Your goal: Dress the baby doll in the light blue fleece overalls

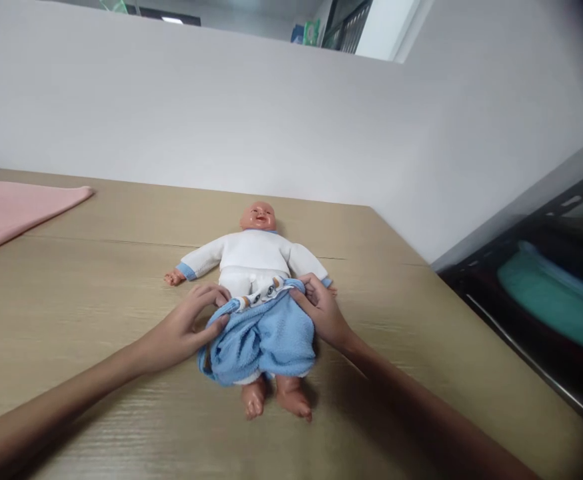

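Observation:
A baby doll [255, 251] lies on its back on the table, head away from me and feet toward me. Its top and body are white, with blue cuffs and a blue collar. Light-blue fuzzy pants [286, 337] cover its legs, with the waistband around the upper thighs and a printed white lining showing. My left hand [191, 323] pinches the waistband at its left end, thumb on the outside. At the right end, my right hand [320, 308] grips the waistband between thumb and fingers. Both bare feet of the doll stick out below the pants.
The wooden table [96, 287] meets a pale wall [196, 113] behind the doll. A folded pink cloth [16, 207] lies at the far left. Beyond the table's right edge stands a dark rack [511, 320] with a teal item [551, 300] in it.

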A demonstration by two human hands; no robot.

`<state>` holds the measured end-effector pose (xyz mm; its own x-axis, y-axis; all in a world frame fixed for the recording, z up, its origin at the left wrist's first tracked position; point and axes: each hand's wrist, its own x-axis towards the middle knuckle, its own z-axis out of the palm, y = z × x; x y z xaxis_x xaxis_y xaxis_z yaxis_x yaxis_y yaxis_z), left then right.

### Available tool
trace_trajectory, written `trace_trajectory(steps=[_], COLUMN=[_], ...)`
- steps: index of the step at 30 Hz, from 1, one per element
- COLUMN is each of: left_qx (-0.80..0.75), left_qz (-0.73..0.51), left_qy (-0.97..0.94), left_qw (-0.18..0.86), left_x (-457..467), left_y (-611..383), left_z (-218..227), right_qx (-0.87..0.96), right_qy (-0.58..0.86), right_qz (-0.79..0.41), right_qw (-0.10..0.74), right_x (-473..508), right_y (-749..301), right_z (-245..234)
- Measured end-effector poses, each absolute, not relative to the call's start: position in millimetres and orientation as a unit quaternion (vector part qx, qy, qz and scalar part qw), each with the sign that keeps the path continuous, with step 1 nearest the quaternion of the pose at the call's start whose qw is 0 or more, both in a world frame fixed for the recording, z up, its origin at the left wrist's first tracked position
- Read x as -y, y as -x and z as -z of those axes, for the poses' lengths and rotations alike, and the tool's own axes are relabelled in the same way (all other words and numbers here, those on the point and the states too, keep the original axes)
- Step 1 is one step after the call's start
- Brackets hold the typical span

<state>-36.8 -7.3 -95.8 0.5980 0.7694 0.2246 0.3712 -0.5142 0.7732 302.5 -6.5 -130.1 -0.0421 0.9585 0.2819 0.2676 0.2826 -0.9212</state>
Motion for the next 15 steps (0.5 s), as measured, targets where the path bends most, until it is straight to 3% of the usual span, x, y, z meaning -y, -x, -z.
trace_trajectory(steps=[6, 11, 15], left_qx=[-0.355, -0.395, -0.426], left_qz=[-0.284, -0.353, -0.38], left_qy=[-0.828, -0.807, -0.77], left_qw=[0.33, 0.26, 0.285], left_x=[12.0, 5.3, -14.7], left_y=[36.4, 34.9, 26.8], left_z=[99.2, 109.0, 119.4], right_qx=[0.713, 0.716, 0.694], right_qy=[0.439, 0.45, 0.488], right_qz=[-0.29, -0.246, -0.258], right_qw=[0.463, 0.474, 0.462], right_x=[3.3, 11.7, 8.9], right_y=[-301.3, -294.7, -287.3], right_z=[116.8, 108.3, 112.8])
